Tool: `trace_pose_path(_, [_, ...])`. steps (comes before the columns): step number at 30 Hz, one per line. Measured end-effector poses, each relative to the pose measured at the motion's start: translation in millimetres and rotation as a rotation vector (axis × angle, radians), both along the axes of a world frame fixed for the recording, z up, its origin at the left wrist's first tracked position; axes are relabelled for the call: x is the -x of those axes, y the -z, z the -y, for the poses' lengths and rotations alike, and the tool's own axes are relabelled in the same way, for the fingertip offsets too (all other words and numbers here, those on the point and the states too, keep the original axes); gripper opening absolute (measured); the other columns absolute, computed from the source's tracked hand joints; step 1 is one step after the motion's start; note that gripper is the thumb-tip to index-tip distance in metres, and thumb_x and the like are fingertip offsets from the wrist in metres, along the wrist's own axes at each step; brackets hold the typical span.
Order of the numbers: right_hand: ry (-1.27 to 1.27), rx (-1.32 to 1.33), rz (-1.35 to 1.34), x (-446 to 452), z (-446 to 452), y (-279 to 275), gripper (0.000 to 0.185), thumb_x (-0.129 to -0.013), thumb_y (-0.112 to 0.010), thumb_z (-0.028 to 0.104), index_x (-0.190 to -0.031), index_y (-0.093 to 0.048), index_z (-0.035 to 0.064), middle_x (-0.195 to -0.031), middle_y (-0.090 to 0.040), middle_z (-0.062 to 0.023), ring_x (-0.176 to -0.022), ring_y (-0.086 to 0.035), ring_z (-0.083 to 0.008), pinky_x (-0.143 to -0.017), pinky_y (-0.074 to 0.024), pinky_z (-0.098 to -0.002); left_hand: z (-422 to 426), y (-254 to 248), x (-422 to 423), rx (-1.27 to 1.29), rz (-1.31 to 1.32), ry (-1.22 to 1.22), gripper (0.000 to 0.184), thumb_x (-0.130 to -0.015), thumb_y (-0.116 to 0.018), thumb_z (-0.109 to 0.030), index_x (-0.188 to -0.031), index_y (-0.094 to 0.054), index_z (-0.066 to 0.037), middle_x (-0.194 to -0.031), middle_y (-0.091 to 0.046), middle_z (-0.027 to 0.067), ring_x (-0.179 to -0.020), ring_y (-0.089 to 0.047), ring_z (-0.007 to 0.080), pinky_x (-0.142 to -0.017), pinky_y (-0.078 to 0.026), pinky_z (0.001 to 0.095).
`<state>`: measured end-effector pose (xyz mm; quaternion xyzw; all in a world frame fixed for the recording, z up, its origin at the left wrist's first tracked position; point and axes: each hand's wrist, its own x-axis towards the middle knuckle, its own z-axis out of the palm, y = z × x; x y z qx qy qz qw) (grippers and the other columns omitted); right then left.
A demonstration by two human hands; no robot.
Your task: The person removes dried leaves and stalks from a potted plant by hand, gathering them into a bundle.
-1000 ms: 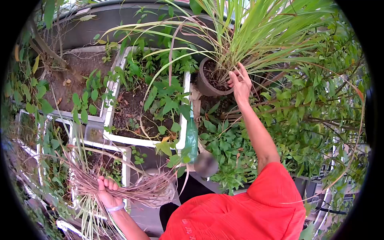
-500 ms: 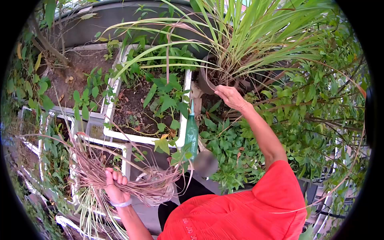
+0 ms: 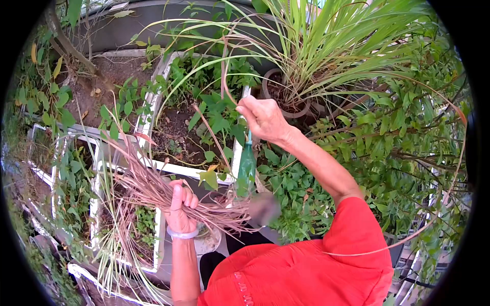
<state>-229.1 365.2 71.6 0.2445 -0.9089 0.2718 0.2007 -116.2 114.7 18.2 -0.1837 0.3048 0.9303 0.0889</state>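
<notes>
My left hand [image 3: 179, 211], with a pale bracelet at the wrist, is closed around a thick bundle of dry brown leaves [image 3: 145, 186]. The bundle sticks out on both sides of the fist, and long paler blades trail below it. My right hand [image 3: 263, 120] is pinched at the lower end of a hanging dry leaf [image 3: 224, 76], which bends down from above. Just behind that hand stands a potted clump of long grass-like leaves [image 3: 316, 56], green above with brown blades at the base. Its round pot [image 3: 270, 84] is partly covered by foliage.
White-edged planter boxes [image 3: 196, 172] with soil and leafy plants lie ahead and left. An upturned green bottle [image 3: 246, 166] stands beside the box edge. Dense leafy shrubs [image 3: 398, 132] fill the right side. A pale container [image 3: 209, 239] sits below the bundle, partly hidden.
My right hand has moved from the pot rim left and toward me, onto the hanging dry leaf. My left hand has risen and shifted right with the bundle.
</notes>
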Motion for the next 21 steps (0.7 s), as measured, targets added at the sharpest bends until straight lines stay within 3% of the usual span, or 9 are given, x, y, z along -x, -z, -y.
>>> trace_pose_path(3, [-0.173,0.225,0.229,-41.6,56.2,9.1,0.009,-0.080,-0.054,0.007,-0.076,-0.051,-0.0005,-0.057,-0.050,-0.0126,-0.051,-0.053,-0.0261,-0.047,-0.0406,-0.0346,-19.9,1.6,4.1,0.096,-0.014,0.032,0.026,-0.081,-0.059,-0.019,-0.097,-0.050,0.000,-0.070,-0.045,0.0019,-0.060,-0.043,0.0105,-0.049,-0.038,0.0224])
trace_pose_path(5, [-0.225,0.582,0.436,-57.2,82.5,3.0,0.012,-0.080,-0.055,0.010,-0.077,-0.055,-0.0017,-0.086,-0.056,-0.0126,-0.073,-0.054,-0.0220,-0.066,-0.0432,-0.0318,-29.1,-5.2,6.5,0.148,-0.018,0.023,0.026,-0.083,-0.057,-0.020,-0.100,-0.050,-0.001,-0.080,-0.051,0.0041,-0.069,-0.049,0.0123,-0.059,-0.042,0.0243])
trace_pose_path(6, [-0.182,0.443,0.393,-59.9,86.3,4.0,0.012,-0.079,-0.057,0.013,-0.077,-0.059,0.0008,-0.103,-0.052,-0.0123,-0.089,-0.050,-0.0237,-0.079,-0.0391,-0.0348,-33.3,-8.2,6.5,0.157,-0.022,0.002,0.026,-0.083,-0.056,-0.020,-0.101,-0.050,-0.002,-0.085,-0.052,0.0048,-0.074,-0.050,0.0128,-0.063,-0.044,0.0252])
trace_pose_path(10, [-0.082,0.466,0.421,-65.2,92.5,16.4,0.012,-0.077,-0.060,0.017,-0.082,-0.064,0.0071,-0.108,-0.051,-0.0106,-0.100,-0.044,-0.0233,-0.086,-0.0342,-0.0373,-46.4,-19.0,6.2,0.163,-0.058,0.061,0.043,-0.084,-0.055,-0.023,-0.119,-0.040,-0.004,-0.113,-0.048,0.0099,-0.106,-0.048,0.0226,-0.088,-0.042,0.0358])
trace_pose_path(11, [-0.094,0.475,0.460,-65.7,87.6,19.1,0.012,-0.077,-0.060,0.017,-0.083,-0.065,0.0073,-0.109,-0.050,-0.0107,-0.101,-0.044,-0.0233,-0.086,-0.0341,-0.0370,-52.2,-26.5,6.8,0.166,-0.007,0.016,0.033,-0.085,-0.053,-0.024,-0.110,-0.046,-0.005,-0.095,-0.052,0.0061,-0.090,-0.053,0.0185,-0.083,-0.045,0.0343])
trace_pose_path(14, [0.069,0.452,0.465,-63.7,52.5,10.0,0.018,-0.078,-0.060,0.017,-0.092,-0.064,0.0062,-0.111,-0.051,-0.0114,-0.103,-0.046,-0.0248,-0.089,-0.0348,-0.0343,-31.8,0.9,4.7,0.091,-0.105,0.150,0.022,-0.086,-0.050,-0.025,-0.097,-0.049,-0.005,-0.073,-0.045,0.0004,-0.070,-0.049,0.0132,-0.077,-0.046,0.0317])
trace_pose_path(15, [0.244,0.334,0.306,-59.2,26.0,11.8,0.020,-0.077,-0.060,0.016,-0.093,-0.063,0.0049,-0.109,-0.052,-0.0120,-0.103,-0.046,-0.0245,-0.088,-0.0362,-0.0336,-24.4,-4.6,8.6,0.099,-0.025,0.063,0.018,-0.088,-0.048,-0.025,-0.086,-0.048,-0.006,-0.062,-0.033,-0.0025,-0.056,-0.038,0.0092,-0.065,-0.045,0.0275])
trace_pose_path(17, [0.642,0.122,-0.047,-47.9,-42.1,20.9,0.017,-0.073,-0.059,0.010,-0.087,-0.062,0.0020,-0.099,-0.056,-0.0128,-0.092,-0.049,-0.0266,-0.082,-0.0370,-0.0359,11.2,-0.3,11.0,0.093,0.019,-0.029,0.018,-0.089,-0.046,-0.025,-0.085,-0.048,-0.008,-0.061,-0.032,-0.0033,-0.051,-0.033,0.0066,-0.051,-0.035,0.0221])
trace_pose_path(21, [1.180,-0.478,0.023,-34.1,-157.6,43.2,0.031,-0.069,-0.061,0.010,-0.091,-0.048,-0.0069,-0.106,-0.049,-0.0223,-0.095,-0.047,-0.0361,-0.081,-0.0371,-0.0425,67.6,9.9,7.3,0.118,0.043,-0.154,0.016,-0.088,-0.047,-0.022,-0.086,-0.049,-0.006,-0.059,-0.032,-0.0036,-0.047,-0.029,0.0055,-0.044,-0.028,0.0200])
